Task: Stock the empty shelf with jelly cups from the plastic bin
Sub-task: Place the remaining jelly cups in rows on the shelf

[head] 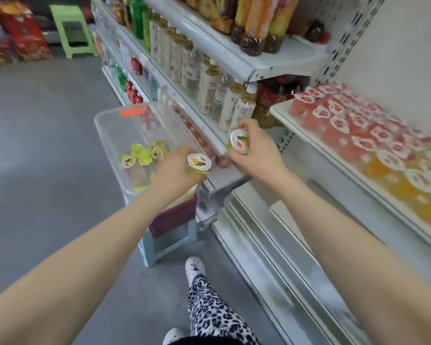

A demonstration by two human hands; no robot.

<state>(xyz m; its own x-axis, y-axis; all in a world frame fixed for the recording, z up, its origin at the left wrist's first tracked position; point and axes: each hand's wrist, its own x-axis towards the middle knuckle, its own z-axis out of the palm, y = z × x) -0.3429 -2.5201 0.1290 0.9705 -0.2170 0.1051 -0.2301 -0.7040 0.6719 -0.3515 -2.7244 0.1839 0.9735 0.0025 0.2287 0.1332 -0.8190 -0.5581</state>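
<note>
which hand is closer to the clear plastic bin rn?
Left. The left hand, holding a jelly cup, is at the bin's near right corner. The right hand, holding a second cup, is further right, by the shelf edge.

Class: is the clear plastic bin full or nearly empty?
Nearly empty: the plastic bin holds only a few yellow jelly cups, its bottom mostly bare.

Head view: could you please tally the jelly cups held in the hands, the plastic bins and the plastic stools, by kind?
Yellow jelly cups with white lids: 2, left-hand cup in the left hand, right-hand cup in the right hand
Clear plastic bin: 1
Plastic stools: 2, green stool, pale blue stool
Total: 5
</note>
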